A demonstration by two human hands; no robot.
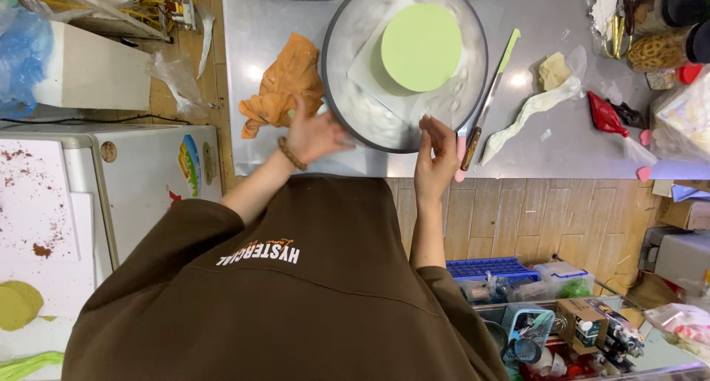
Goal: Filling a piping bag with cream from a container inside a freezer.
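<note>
Turntable [347, 107], round and metal-rimmed, lies just ahead of both hands and carries a pale green cake [421, 47] set toward its far right. Left hand [314, 135] touches the near-left rim, fingers spread, gripping nothing I can make out. Right hand [436, 155] is edge-on at the near-right rim, fingers straight; contact unclear. Orange cloth [285, 85] just beyond the left hand. Palette knife [488, 100], long axis running away, beside the right hand. Steel surface [540, 141]; cluttered room.
</note>
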